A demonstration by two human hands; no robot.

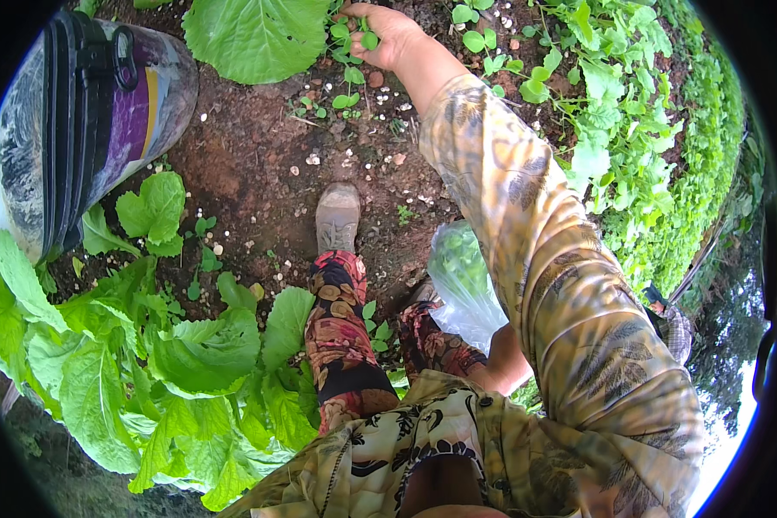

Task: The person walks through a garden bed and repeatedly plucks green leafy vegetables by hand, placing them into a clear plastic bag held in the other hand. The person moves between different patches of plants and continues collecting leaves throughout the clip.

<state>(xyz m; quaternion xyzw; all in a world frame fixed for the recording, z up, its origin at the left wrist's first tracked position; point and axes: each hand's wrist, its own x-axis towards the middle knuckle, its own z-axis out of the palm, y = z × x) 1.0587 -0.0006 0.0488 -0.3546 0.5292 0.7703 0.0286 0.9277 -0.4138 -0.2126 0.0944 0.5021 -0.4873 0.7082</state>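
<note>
My right hand (385, 35) reaches to the top edge of the view, among small round-leaved seedlings (346, 71). Leaves lie against its fingers and partly cover the tips, so I cannot tell whether it grips a stem. Beside it, to the left, spreads a broad mustard-type leaf (259, 39). My left hand (510, 362) is low, under my right sleeve, closed at the gathered top of a clear plastic bag (469, 285). Green leaves show inside the bag, which hangs by my leg. Its fingers are mostly hidden by the sleeve.
A large clear zipped bag (136, 97) with black trim and a purple panel lies upper left. Big leafy greens (194, 382) grow lower left; more rows of greens (621, 129) stand right. My shoe (338, 213) rests on reddish soil. Another person (673, 330) is at the far right.
</note>
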